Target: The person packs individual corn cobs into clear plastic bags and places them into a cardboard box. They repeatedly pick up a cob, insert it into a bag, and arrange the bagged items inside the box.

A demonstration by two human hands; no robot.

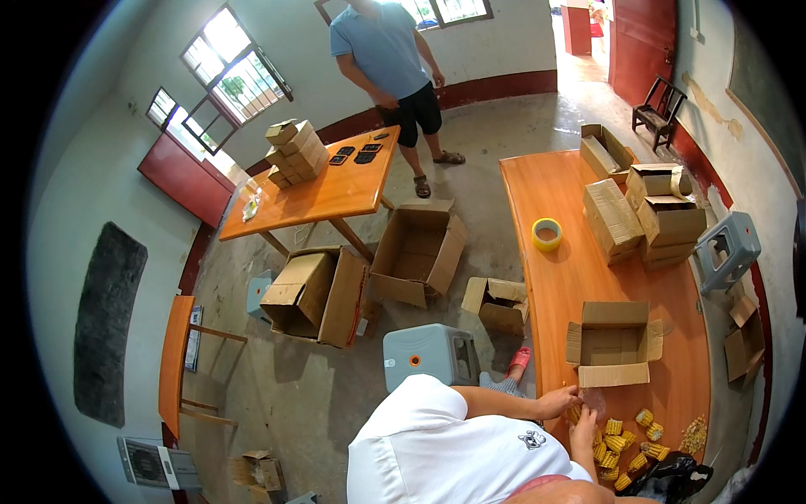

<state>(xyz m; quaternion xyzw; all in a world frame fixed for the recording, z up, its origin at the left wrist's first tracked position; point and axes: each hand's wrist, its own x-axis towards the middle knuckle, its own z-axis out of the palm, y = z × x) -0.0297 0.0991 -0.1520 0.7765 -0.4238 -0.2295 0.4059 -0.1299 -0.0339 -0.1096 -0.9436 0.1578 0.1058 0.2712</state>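
Both my hands are at the near left edge of the long orange wooden table (557, 283). My left hand (557, 402) pinches a clear plastic bag (592, 400), and my right hand (584, 431) holds it from below. A yellow corn cob piece (573, 412) shows between the hands; whether it is inside the bag I cannot tell. Several cut corn cob pieces (614, 442) lie just right of my right hand. Loose corn kernels (694, 435) are heaped further right, near a black plastic bag (667, 475). An open cardboard box (614, 376) stands just beyond my hands.
A tape roll (546, 234) and several cardboard boxes (612, 217) are further up the table. Grey plastic stool (419, 356) and open cartons (419, 252) are on the floor to the left. A person (384, 50) stands beyond, beside another table (302, 208) with stacked small boxes (299, 154).
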